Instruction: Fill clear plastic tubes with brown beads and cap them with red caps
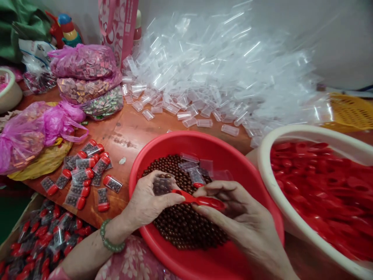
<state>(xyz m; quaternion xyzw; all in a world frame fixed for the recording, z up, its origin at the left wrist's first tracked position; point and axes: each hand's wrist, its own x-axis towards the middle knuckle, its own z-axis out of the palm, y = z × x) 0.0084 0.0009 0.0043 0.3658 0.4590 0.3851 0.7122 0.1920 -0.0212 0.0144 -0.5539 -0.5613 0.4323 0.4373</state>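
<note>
Over a red basin of brown beads, my left hand grips a clear case filled with beads. My right hand pinches a red plastic piece between thumb and fingers. That piece reaches toward the case, near my left thumb; whether they are joined is hard to tell. Several clear cases lie on the beads behind my hands, one near a bit of red plastic. A green bead bracelet circles my left wrist.
Filled red-capped cases lie left on the table, more in a box below. Clear cases are heaped behind. A white basin of red pieces stands right, a yellow basket behind it. Pink bags sit back left.
</note>
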